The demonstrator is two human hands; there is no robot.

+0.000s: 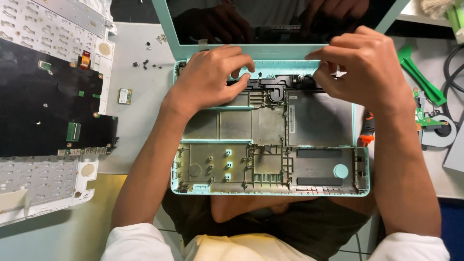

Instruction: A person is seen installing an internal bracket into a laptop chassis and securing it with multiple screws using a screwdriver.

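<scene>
Mint-green laptop base shell [270, 159] sits open-side-up on the bench [140, 96], gutted: bare metal-lined bays, screw posts and ribs, no board inside. Only things left in it are a black hinge/cable assembly [275, 87] along its far edge and a round teal pad [340, 170] in the near-right bay.

Left hand [208, 79] rests on the shell's far-left edge, fingers [241, 65] curled and pressing down on the black assembly next to the left hinge. Nothing clamped in them, more a hold-down.

Right hand [365, 67] is at the shell's far-right corner, fingers [324, 72] pinched together on a small metal part at the right hinge. Can't tell exactly what the part is.

Display lid [280, 29], same mint bezel, stands just beyond the shell's far edge, dark glass reflecting both hands.

Relative to the shell:
- left, well apart: white keyboard deck [43, 159] face-down with a black mainboard [43, 106] lying on it
- between deck and shell: small wireless card [125, 96]
- far-left: loose screws [145, 64] scattered on the bench
- right, just beside: orange-tipped screwdriver [367, 130], partly under the right forearm
- further right: green pry tool [420, 77], cooling fan [437, 128] with a small green board
</scene>
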